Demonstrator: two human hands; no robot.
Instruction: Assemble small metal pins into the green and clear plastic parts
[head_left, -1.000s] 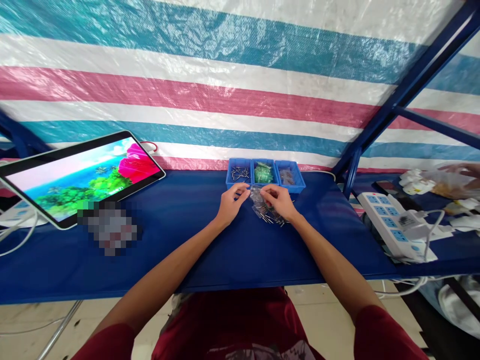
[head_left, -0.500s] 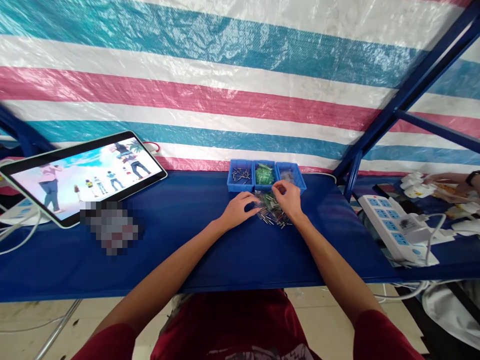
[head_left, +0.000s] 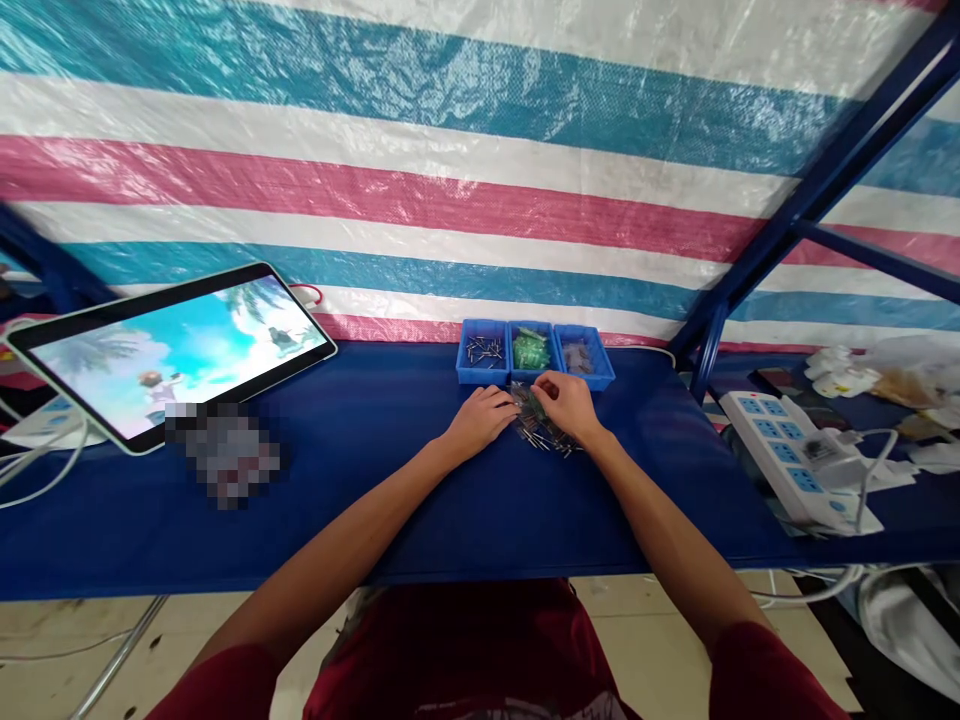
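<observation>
A pile of small clear bags with metal pins and green parts (head_left: pixel 541 430) lies on the blue table (head_left: pixel 420 500), just in front of three small blue bins. My left hand (head_left: pixel 480 418) rests on the pile's left side with fingers curled on a bag. My right hand (head_left: pixel 568 403) is on the pile's top right, fingers pinched on a small bag. The left bin (head_left: pixel 481 352) holds metal pins, the middle bin (head_left: pixel 529 351) green parts, the right bin (head_left: pixel 580 357) small grey-brown parts.
A tablet (head_left: pixel 172 345) playing a cartoon leans at the left, with a blurred object (head_left: pixel 223 452) before it. A white power strip (head_left: pixel 799 460) with cables lies at the right, next to white parts and bags (head_left: pixel 885 375). A striped tarp (head_left: pixel 450 150) backs the table; a blue post (head_left: pixel 709 340) stands right.
My right hand came back from the right bin to the pile. My left hand shifted slightly right onto the bags. The other person's hand at the far right has gone. The tablet's picture changed.
</observation>
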